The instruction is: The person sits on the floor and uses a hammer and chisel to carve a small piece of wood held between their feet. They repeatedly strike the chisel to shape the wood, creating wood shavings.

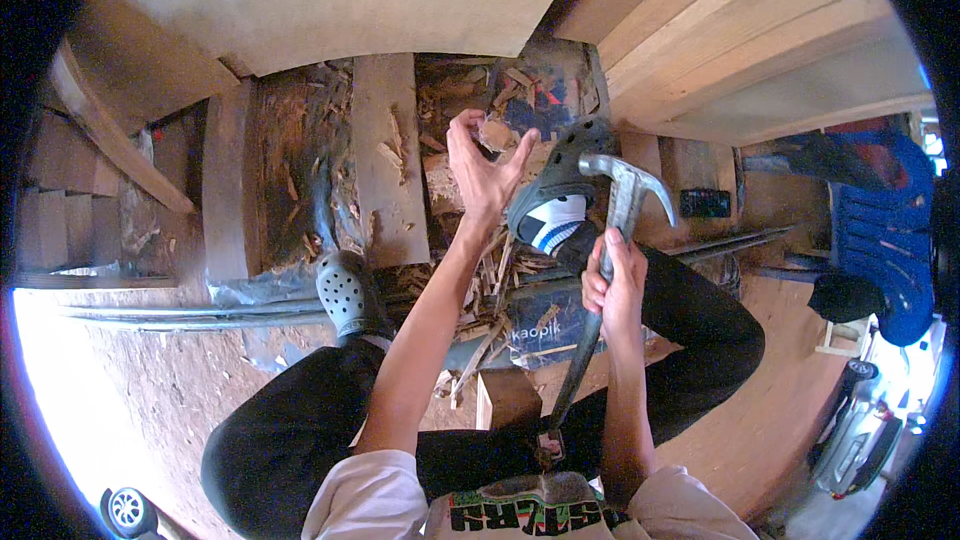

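My right hand (pixel 615 280) is wrapped round the upper handle of a claw hammer (pixel 625 202), just below its metal head. The long handle slants down toward my lap. Ahead and to the left, my left hand (pixel 487 168) reaches over the wood scraps between my feet, its thumb apart from the curved fingers. A pale, roundish wood piece (pixel 495 135) lies between the thumb and the fingers. There is a gap at the thumb, and I cannot tell whether the fingertips touch the piece.
My feet, in grey clogs (pixel 347 290), stand on either side of splintered wood (pixel 490 270). A wide plank (pixel 388 170) lies left of my left hand. Large wooden panels (pixel 340 0) rise ahead. A black phone (pixel 705 203) lies at right, near a blue plastic chair (pixel 880 230).
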{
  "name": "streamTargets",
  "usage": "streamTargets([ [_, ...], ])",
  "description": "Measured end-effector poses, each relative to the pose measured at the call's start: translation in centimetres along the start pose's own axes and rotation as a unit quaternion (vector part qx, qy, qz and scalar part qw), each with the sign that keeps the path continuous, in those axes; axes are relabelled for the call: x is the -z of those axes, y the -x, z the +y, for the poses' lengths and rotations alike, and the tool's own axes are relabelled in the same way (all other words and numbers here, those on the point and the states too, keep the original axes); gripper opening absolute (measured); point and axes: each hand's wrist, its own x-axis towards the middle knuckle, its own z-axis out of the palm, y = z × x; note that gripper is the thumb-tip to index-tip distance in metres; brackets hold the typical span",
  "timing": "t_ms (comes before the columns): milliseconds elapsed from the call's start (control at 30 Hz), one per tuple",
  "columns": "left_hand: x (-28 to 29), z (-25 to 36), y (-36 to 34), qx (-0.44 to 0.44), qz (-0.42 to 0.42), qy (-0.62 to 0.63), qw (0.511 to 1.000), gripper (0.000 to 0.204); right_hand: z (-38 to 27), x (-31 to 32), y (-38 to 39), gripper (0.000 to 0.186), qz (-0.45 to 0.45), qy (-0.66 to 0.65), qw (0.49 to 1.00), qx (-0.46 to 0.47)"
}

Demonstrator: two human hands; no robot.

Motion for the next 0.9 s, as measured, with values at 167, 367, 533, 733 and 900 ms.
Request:
streamTargets([
  [167, -5.2, -5.7, -6.5, 0.161, -0.095, -0.115, 0.976, 0.024, -0.1, 0.7, 0.9, 0.035, 0.003, 0.032, 0.999, -0.011],
  [367, -5.4, -11.4, -10.6, 0.219, -0.057, -0.023, 0.974, 0.027, -0.6, 0.3, 1.4, 0.034, 0.018, 0.032, 0.999, -0.024],
  [533, -3.7, -8.4, -9.5, 0.206, -0.080, 0.087, 0.971, 0.027, 0.3, 0.2, 0.5, 0.037, 0.000, 0.065, 0.997, -0.029],
  [733, -1.6, -4.6, -6.4, 0.123, -0.003, 0.148, 0.981, 0.023, 0.4, 0.6, 0.9, 0.035, -0.001, 0.034, 0.999, -0.030],
  [900, 0.4, -5.8, -3.0, 0.093, 0.026, 0.068, 0.993, 0.023, 0.1, 1.1, 1.5, 0.035, -0.016, 0.006, 1.000, -0.014],
])
